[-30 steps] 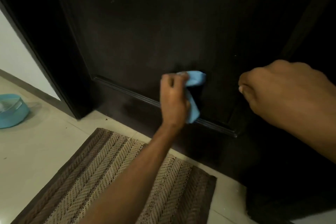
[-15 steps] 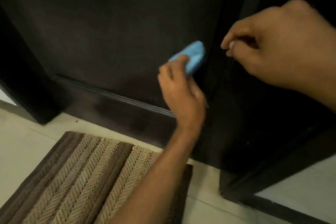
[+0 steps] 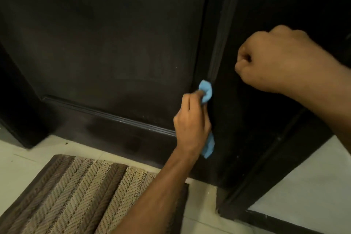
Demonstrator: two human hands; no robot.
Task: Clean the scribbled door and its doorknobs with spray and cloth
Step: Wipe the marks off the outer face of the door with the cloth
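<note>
Writing: we read no brand, label or lettering anywhere here; the door [image 3: 106,43] shows us only faint pale smudges on its dark panel, too dim to make out as marks.
Door: we're looking at a dark brown, nearly black door filling the upper frame, with a raised moulding strip running across its lower part and a vertical moulding on its right side.
Floor: below the door we have pale tiles [image 3: 24,159], glossy enough to catch the light.
Mat: just in front of the door lies a woven mat [image 3: 76,195], beige herringbone bands between brown stripes, its far edge near the door's foot.
Wall: right of the door, low down, we see a pale wall [image 3: 313,186] with a dark skirting along the floor.
Cloth: the light blue cloth [image 3: 206,91] is bunched against the door's right-hand vertical moulding, above the lower strip; a tail of it hangs out beneath the hand.
Left hand: our left hand [image 3: 191,125] reaches up from below the door's lower strip, knuckles toward us, its grip curled round the cloth and pressing it to the door.
Right hand: our right hand [image 3: 275,59] is up to the right of the moulding, close to the dark surface, its grip balled into a fist, and we see nothing in it.
</note>
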